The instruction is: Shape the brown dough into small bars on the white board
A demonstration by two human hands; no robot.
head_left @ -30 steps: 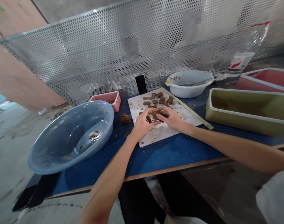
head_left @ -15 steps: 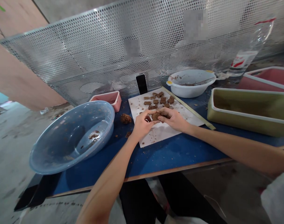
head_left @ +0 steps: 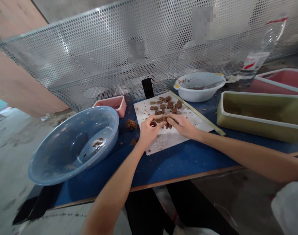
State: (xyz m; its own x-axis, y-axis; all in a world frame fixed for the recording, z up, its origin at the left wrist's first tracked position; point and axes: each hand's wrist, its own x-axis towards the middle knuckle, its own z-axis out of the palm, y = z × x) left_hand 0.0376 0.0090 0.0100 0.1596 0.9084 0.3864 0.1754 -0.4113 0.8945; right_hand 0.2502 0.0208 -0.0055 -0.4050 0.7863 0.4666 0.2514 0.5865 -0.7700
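Between my left hand (head_left: pixel 150 128) and my right hand (head_left: pixel 179 125) is a lump of brown clay-like material (head_left: pixel 161 119). Both sets of fingers are closed on it, partly covering it, above a white sheet (head_left: pixel 172 139). Just beyond my hands, several small brown shaped pieces (head_left: pixel 162 106) lie on the sheet, with crumbs around them. A rough brown clump (head_left: pixel 131 124) sits on the blue table left of the sheet, and a smaller bit (head_left: pixel 134 141) lies nearer to me.
A large blue basin (head_left: pixel 73 147) stands at the left, before a small pink box (head_left: pixel 119 106). A phone (head_left: pixel 148 87) leans on the perforated metal panel (head_left: pixel 102 49). Rightward are a white basin (head_left: pixel 200 94), a yellowish strip (head_left: pixel 200 114), an olive planter (head_left: pixel 256 125) and a plastic bottle (head_left: pixel 255 58).
The brown lump has been turned between my fingers, and its broad face no longer shows. My hands stay in nearly the same place over the sheet.
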